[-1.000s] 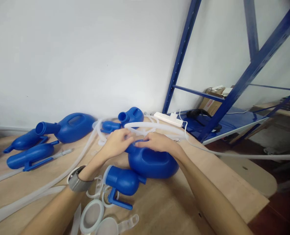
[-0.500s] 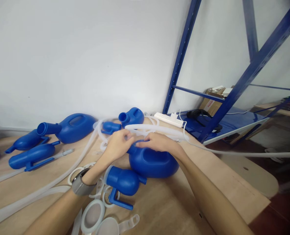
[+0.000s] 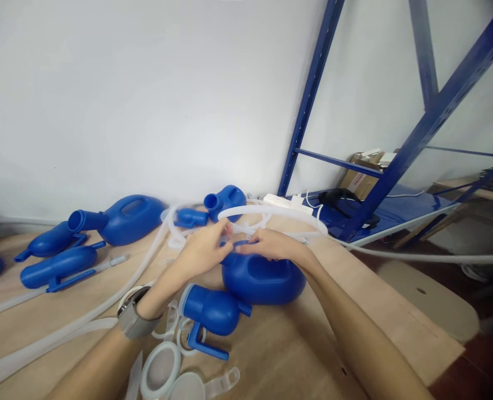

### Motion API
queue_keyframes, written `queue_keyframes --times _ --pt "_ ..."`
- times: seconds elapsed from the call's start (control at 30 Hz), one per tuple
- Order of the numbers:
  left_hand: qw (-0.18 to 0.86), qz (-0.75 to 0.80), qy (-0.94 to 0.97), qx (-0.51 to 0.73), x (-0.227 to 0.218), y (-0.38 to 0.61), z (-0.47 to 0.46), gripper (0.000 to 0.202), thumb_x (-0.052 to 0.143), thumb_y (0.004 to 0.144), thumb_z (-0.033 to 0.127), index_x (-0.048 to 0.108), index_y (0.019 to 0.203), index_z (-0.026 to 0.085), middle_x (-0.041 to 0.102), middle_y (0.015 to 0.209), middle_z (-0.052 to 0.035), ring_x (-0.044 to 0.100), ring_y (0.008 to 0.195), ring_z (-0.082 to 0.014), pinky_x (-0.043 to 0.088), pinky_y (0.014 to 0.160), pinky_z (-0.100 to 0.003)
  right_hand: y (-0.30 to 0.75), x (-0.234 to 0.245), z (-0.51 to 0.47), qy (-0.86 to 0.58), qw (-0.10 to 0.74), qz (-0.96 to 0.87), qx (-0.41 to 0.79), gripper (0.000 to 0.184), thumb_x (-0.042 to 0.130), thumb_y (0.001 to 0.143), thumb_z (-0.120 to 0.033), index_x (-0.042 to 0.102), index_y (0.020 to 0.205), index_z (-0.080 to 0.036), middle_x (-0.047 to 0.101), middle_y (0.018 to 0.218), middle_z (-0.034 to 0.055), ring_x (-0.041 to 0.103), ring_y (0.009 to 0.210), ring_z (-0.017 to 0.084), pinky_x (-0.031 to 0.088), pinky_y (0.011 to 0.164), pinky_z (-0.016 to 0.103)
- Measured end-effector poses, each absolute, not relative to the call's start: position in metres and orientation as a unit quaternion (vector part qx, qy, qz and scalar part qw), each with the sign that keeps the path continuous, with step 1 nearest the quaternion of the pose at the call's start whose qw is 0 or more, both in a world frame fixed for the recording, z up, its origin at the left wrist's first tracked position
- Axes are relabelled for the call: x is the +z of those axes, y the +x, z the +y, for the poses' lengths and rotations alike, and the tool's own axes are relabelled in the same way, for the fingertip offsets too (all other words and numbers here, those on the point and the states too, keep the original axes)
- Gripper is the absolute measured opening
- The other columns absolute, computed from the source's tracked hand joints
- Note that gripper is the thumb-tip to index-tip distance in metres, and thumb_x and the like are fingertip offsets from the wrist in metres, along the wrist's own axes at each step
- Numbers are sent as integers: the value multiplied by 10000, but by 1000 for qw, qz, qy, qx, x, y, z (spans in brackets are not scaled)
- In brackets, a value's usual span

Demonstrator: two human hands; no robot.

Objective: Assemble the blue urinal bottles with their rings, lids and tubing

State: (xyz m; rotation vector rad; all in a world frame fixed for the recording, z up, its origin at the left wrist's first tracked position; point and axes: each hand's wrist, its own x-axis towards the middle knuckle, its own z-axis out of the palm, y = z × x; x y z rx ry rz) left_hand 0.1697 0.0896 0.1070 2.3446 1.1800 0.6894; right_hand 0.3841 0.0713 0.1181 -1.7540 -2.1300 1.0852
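Observation:
A blue plastic urinal bottle [image 3: 267, 283] with a moulded grip handle lies on the wooden table in front of me. My left hand [image 3: 207, 244] is at its neck, thumb and forefinger curled round the mouth end. From the other side, my right hand [image 3: 269, 244] bends its fingers over a thin blue edge at the neck. Both hands hide most of the mouth, so what sits there is unclear. Just nearer to me lies a smaller blue funnel-shaped piece [image 3: 215, 311] with a bent handle and a pale ring on its wide end.
Translucent lids [image 3: 160, 369] and rings lie at the front. Clear hose [image 3: 116, 289] runs across the left and loops behind the bottle. More blue bottles [image 3: 135, 222] and handled pieces [image 3: 58, 266] stand along the wall. A power strip [image 3: 285, 204] and blue rack [image 3: 308, 100] are at right.
My left fingers have opened slightly and shifted at the bottle's neck. The right hand stays nearly where it was. The whole view has moved a little, and the hose loop behind looks higher.

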Motion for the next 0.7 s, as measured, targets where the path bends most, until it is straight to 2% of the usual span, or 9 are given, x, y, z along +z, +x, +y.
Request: queue_keyframes --times 0.07,0.17,0.27,0.33,0.37,0.43,0.5,0.57,0.7 --pt "221 399 865 210 115 164 88 269 549 931 383 602 1158 251 742 1090 -37 686 971 -259 479 849 -370 386 118 72 -583 91 -716 373 538 635 880 -674 568 632 -201 434 453 -63 422 436 101 309 466 252" --pt "241 374 882 157 132 145 87 428 584 930 513 622 1269 254 718 1276 -67 667 1149 -284 483 998 -390 388 117 74 -579 96 -717 376 585 626 855 -716 498 586 -213 421 445 -62 412 437 101 295 455 254" --pt "276 388 876 78 147 115 95 656 674 846 545 559 1438 284 693 1355 -63 668 1166 -289 519 956 -355 389 117 76 -577 84 -724 369 612 615 843 -737 460 553 -220 416 420 -57 405 418 101 286 448 261" --pt "281 417 865 8 150 92 105 785 736 760 476 519 1496 307 726 1270 -50 698 1061 -284 540 847 -326 392 116 79 -569 79 -729 372 622 615 841 -737 434 543 -221 413 416 -58 393 406 94 270 443 260" --pt "264 439 859 -20 150 81 111 763 742 725 432 563 1454 302 747 1190 -44 706 1001 -284 535 801 -318 394 116 81 -564 78 -730 377 627 619 836 -742 427 545 -221 413 418 -59 388 403 90 262 441 258" --pt "199 483 852 -29 148 63 124 528 681 723 387 696 1234 258 760 1018 -44 703 898 -281 507 743 -316 401 116 84 -562 76 -729 384 642 623 821 -765 415 551 -221 404 424 -62 383 405 85 250 438 253" --pt "115 499 858 41 146 51 134 335 586 780 388 723 1048 240 752 916 -47 688 840 -269 481 738 -325 407 116 86 -569 76 -722 385 657 623 800 -796 410 558 -224 391 429 -64 385 413 86 245 436 251" --pt "20 488 858 158 147 45 137 288 524 824 376 705 1005 246 755 903 -47 682 823 -259 473 763 -338 414 118 87 -581 77 -712 385 661 631 776 -816 423 572 -223 388 450 -65 386 429 87 249 436 248" --pt "-192 472 782 359 155 43 128 228 511 871 263 687 1014 244 755 974 -68 689 952 -270 484 908 -390 425 126 83 -588 41 -704 396 660 691 703 -828 502 588 -207 409 483 -58 390 452 84 260 434 243"
